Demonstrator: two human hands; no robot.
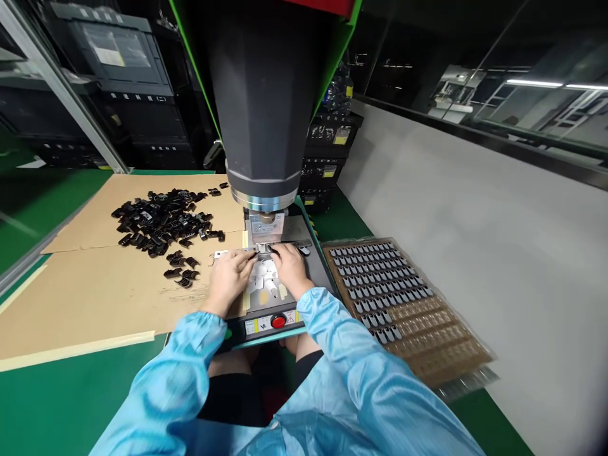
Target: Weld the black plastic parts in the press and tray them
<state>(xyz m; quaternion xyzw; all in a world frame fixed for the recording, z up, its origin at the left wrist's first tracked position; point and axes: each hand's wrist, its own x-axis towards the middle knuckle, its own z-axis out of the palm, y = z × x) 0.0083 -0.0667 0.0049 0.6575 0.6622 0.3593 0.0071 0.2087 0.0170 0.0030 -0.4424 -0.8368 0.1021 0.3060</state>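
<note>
Both my hands are at the small metal fixture (263, 248) under the press head of the machine. My left hand (230, 278) comes in from the left with its fingers drawn together; a dark sliver shows at the fingertips, too small to name. On the other side, my right hand (291, 267) pinches a small black piece (272, 250) against the fixture. Fingers hide most of what lies between them. Loose white and silver pieces (266, 273) lie on the machine base just in front of the fixture. A clear block (266, 227) stands behind it.
A heap of black curved clips (161, 218) lies on the cardboard (118, 288) to the left. To the right, a clear tray (422, 354) holds rows of grey rounded parts (380, 272). The dark machine head (263, 95) hangs low overhead. A red button (278, 322) is at the front.
</note>
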